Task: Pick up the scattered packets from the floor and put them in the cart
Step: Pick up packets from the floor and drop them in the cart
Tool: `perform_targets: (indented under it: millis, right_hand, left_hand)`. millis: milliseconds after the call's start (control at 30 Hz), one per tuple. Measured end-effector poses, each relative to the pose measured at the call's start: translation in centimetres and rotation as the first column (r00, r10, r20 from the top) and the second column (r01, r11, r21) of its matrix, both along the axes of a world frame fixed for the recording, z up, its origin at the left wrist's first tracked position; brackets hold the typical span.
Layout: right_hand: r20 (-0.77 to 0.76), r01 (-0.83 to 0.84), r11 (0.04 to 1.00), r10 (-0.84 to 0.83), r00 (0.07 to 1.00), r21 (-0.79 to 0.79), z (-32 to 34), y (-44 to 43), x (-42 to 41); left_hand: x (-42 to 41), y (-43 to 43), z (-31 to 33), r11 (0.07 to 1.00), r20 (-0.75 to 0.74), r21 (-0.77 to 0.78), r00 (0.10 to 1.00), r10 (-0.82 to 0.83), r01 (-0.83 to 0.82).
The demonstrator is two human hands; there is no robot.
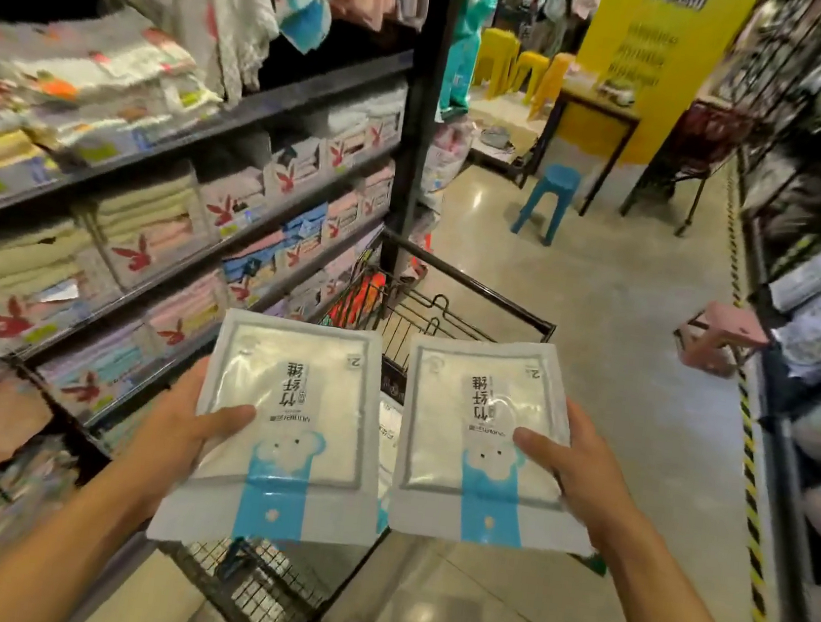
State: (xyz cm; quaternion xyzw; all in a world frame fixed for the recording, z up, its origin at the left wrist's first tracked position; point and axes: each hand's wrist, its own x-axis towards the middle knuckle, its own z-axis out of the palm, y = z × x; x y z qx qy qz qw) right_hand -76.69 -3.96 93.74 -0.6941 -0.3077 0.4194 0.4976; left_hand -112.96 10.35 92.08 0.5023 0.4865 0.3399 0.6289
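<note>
Packets, two alike in white with a blue strip, are held flat and side by side over the near end of the cart (473, 285). Around them, a glossy beige floor (602, 334) runs down the aisle and reflects the lights. On the left stand dark shelves (247, 110) stacked with folded towels in boxes; on the right are racks (812, 308) of bagged goods, too blurred to name. A yellow pillar (651, 56) stands at the far end. Yellow-and-black tape (749, 481) edges the floor along the right racks. The wire cart sits close beside the left shelves. Far off are a dark table (599, 106), yellow stools (520, 71) and a blue stool (549, 198); a pink stool (720, 338) sits nearer, on the right. The left hand (181, 432) grips the left packet (286, 424), thumb on top. The right hand (580, 471) grips the right packet (480, 438) likewise.
</note>
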Motion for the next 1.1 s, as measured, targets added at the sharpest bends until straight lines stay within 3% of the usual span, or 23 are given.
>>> perform_targets:
  millis: [200, 367, 567, 733, 867, 1000, 1100]
  right_hand:
    - [0.004, -0.072, 0.996, 0.073, 0.997, -0.044, -0.6, 8.2, 6.3]
    - [-0.004, -0.197, 0.979, 0.197, 0.98, -0.059, -2.4, 15.5, 10.4]
    - [-0.033, -0.389, 0.917, 0.387, 0.921, -0.087, -5.8, 23.6, 13.2]
    - [0.012, -0.587, 0.805, 0.59, 0.807, -0.091, -10.3, 30.8, 14.9]
    - [-0.071, -0.684, 0.724, 0.68, 0.729, -0.092, -14.7, 35.4, 15.4]
    - [-0.115, -0.753, 0.643, 0.745, 0.657, -0.137, -19.6, 37.8, 15.1]
    - [-0.155, -0.791, 0.576, 0.779, 0.608, -0.208, -24.1, 38.6, 14.4]
  left_hand:
    - [4.5, 5.6, -2.2, 0.997, 0.03, -0.02, 0.997, 0.078, -0.077]
    - [6.4, 8.7, -4.5, 0.969, 0.06, -0.12, 0.973, 0.223, -0.215]
    - [8.6, 9.5, -7.3, 0.918, 0.076, -0.129, 0.919, 0.387, -0.376]
    - [10.9, 8.0, -10.0, 0.81, 0.041, -0.142, 0.814, 0.579, -0.569]
    - [13.3, 5.6, -13.5, 0.679, -0.046, -0.186, 0.697, 0.716, -0.71]
    - [15.3, 3.0, -18.8, 0.567, -0.151, -0.273, 0.616, 0.773, -0.777]
    - [16.2, 2.1, -23.1, 0.539, -0.204, -0.335, 0.618, 0.759, -0.773]
